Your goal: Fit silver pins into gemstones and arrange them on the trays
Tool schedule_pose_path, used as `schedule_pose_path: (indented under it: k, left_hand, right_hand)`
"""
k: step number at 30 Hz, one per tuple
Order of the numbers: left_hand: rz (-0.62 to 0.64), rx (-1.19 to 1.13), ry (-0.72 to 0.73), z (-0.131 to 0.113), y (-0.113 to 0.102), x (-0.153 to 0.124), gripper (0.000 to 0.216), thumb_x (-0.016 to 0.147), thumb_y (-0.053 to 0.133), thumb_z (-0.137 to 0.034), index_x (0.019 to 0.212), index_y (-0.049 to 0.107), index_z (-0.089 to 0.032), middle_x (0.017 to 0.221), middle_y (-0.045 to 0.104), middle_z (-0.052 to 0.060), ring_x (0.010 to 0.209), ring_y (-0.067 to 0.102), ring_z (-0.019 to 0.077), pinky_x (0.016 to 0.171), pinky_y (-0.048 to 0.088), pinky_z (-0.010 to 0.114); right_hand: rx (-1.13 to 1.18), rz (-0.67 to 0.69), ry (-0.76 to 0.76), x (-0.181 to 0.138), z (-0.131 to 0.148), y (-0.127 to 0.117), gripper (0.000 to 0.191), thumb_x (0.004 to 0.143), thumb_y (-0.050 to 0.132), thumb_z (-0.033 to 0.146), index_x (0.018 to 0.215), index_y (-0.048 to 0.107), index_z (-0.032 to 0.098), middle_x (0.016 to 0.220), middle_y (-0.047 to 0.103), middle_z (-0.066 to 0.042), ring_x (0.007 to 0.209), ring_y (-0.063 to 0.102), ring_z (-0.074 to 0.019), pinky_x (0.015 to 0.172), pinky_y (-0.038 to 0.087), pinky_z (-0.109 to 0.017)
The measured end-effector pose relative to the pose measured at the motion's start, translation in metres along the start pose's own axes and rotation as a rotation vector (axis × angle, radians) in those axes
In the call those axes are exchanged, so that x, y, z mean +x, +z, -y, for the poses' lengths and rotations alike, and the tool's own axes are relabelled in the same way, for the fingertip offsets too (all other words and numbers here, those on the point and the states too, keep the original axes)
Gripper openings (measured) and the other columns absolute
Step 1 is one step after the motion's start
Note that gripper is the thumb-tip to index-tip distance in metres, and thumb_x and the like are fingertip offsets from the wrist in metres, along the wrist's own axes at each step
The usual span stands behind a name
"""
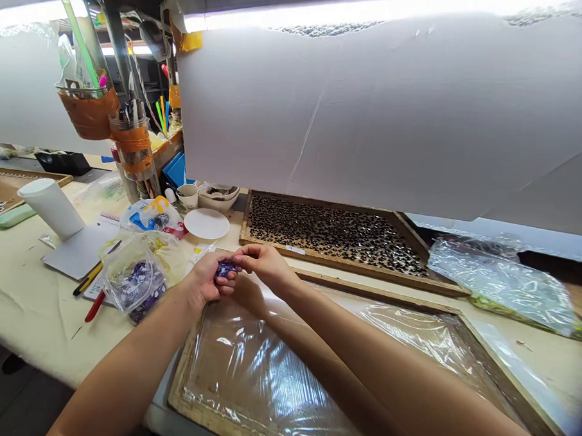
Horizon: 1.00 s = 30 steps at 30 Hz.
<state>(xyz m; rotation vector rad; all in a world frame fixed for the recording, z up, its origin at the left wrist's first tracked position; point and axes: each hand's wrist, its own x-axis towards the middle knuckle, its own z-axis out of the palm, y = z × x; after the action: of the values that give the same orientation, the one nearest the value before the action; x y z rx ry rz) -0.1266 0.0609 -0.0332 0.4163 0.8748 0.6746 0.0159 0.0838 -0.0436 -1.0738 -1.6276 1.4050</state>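
My left hand (207,276) is cupped, with its fingers curled around a small heap of shiny purple pieces (226,268). Thumb and forefinger of my right hand (262,263) are pinched together at the edge of that heap; whatever is between the fingertips is too small to make out. Both hands are above the far left corner of a wooden-framed tray (183,383) covered with clear, wrinkled film. Left of my left hand, an open clear plastic bag (138,287) holds more purple pieces.
Behind, a second wooden tray (245,224) carries many small dark shiny pieces. A white round lid (206,224), paper cup (188,195), red pen (95,306) and white roll (51,207) lie to the left. A clear plastic bag (505,285) lies right. A white panel (373,112) hangs low ahead.
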Motion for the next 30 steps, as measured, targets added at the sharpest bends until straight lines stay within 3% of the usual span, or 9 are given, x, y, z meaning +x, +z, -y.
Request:
schedule_pose_path:
  k: [7, 12, 15, 20, 25, 30]
  left_hand:
    - [-0.056, 0.021, 0.012, -0.004, -0.004, 0.0, 0.013, 0.074, 0.048, -0.017, 0.062, 0.048, -0.014, 0.044, 0.037, -0.005, 0.029, 0.021, 0.0006, 0.03, 0.013, 0.013]
    - [-0.096, 0.019, 0.044, -0.012, -0.008, -0.003, 0.015, 0.074, 0.046, -0.015, 0.059, 0.046, -0.014, 0.044, 0.036, -0.005, 0.029, 0.021, 0.0006, 0.03, 0.014, 0.013]
    - [-0.116, 0.004, 0.079, -0.018, -0.015, -0.005, 0.015, 0.074, 0.046, -0.015, 0.059, 0.045, -0.014, 0.044, 0.036, -0.005, 0.029, 0.021, 0.0002, 0.031, 0.014, 0.012]
    - [-0.143, -0.007, 0.096, -0.022, -0.023, -0.002, 0.016, 0.075, 0.044, -0.016, 0.059, 0.044, -0.014, 0.045, 0.036, -0.005, 0.029, 0.022, 0.0005, 0.031, 0.015, 0.013]
    - [-0.145, -0.004, 0.09, -0.02, -0.022, 0.002, 0.016, 0.074, 0.044, -0.016, 0.059, 0.044, -0.015, 0.045, 0.035, -0.005, 0.028, 0.021, 0.0011, 0.03, 0.013, 0.013]
    - [-0.148, -0.004, 0.105, -0.019, -0.023, 0.002, 0.015, 0.075, 0.045, -0.017, 0.059, 0.044, -0.015, 0.045, 0.035, -0.006, 0.028, 0.021, 0.001, 0.03, 0.012, 0.013]
  right_hand:
    - [0.1, 0.018, 0.023, -0.002, -0.002, -0.006, 0.033, 0.062, 0.065, 0.046, 0.071, 0.054, 0.016, 0.062, 0.059, 0.0, 0.054, 0.052, -0.0093, 0.05, 0.04, -0.022]
    - [-0.019, -0.007, 0.018, -0.001, -0.009, -0.008, 0.024, 0.068, 0.061, 0.038, 0.074, 0.055, 0.016, 0.063, 0.058, 0.001, 0.055, 0.054, -0.0096, 0.054, 0.044, -0.024]
    - [-0.192, -0.024, 0.021, 0.002, -0.015, -0.003, 0.015, 0.074, 0.054, 0.027, 0.079, 0.059, 0.015, 0.064, 0.061, 0.0, 0.056, 0.055, -0.0098, 0.057, 0.045, -0.024]
    - [-0.585, -0.051, -0.019, 0.006, -0.023, 0.006, 0.018, 0.078, 0.048, 0.015, 0.082, 0.065, 0.016, 0.078, 0.067, -0.004, 0.071, 0.059, -0.0133, 0.067, 0.043, -0.025]
    - [-0.99, -0.002, -0.112, 0.004, -0.028, 0.01, 0.018, 0.08, 0.051, 0.021, 0.08, 0.067, 0.015, 0.087, 0.066, -0.011, 0.081, 0.058, -0.0206, 0.071, 0.038, -0.029]
    - [-1.231, 0.051, -0.188, 0.0, -0.031, 0.015, 0.027, 0.087, 0.042, 0.023, 0.09, 0.065, 0.01, 0.091, 0.062, -0.016, 0.078, 0.057, -0.0205, 0.066, 0.035, -0.029]
